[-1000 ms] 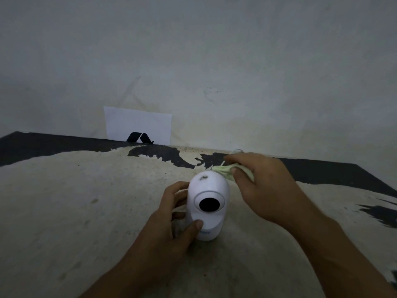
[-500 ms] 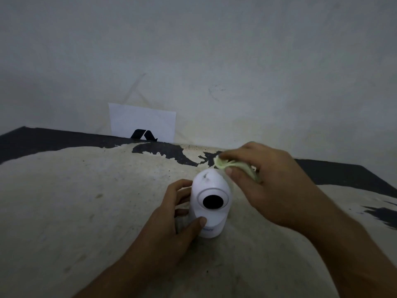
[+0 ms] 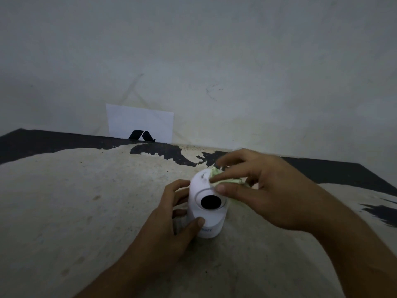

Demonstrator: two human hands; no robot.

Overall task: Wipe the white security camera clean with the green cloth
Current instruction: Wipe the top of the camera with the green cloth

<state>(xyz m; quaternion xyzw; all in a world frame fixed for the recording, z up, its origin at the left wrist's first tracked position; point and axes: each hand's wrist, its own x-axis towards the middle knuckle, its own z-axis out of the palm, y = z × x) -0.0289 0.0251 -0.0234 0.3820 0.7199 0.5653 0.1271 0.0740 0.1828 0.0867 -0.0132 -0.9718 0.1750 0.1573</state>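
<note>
The white security camera (image 3: 207, 216) stands upright on the worn table, its round black lens facing me. My left hand (image 3: 171, 224) grips its base from the left, thumb across the front. My right hand (image 3: 268, 190) holds a bunched pale green cloth (image 3: 227, 179) and presses it onto the camera's top right side. Most of the cloth is hidden under my fingers. A small dark smudge shows on the camera's crown, just left of the cloth.
The table top (image 3: 75, 201) is pale and scuffed, with black patches along the back and right edges. A white card (image 3: 139, 123) with a black logo leans against the grey wall at the back left.
My right hand has come down and leftward, bringing the cloth from beside the camera's top onto its upper right surface. The left hand keeps its hold on the base.
</note>
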